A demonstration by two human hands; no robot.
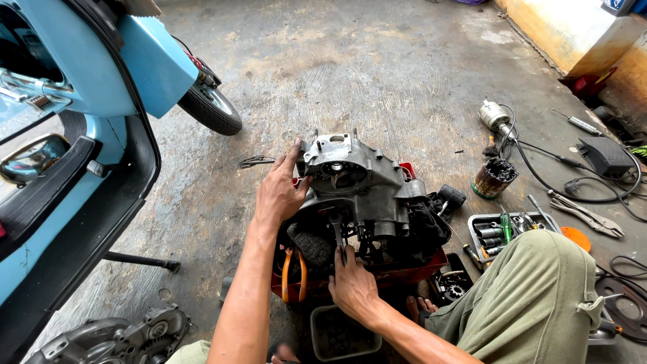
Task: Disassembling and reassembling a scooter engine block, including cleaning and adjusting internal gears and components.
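Fingers of the left hand are spread flat against the upper left side of the engine case, a grey, ribbed cast-metal block set over a red crate. Those of the right hand are closed round a wrench (its long axis pointing up into the case's underside).

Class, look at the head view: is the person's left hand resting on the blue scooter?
No: the left hand presses against the grey engine case, while the blue scooter stands apart at the left.
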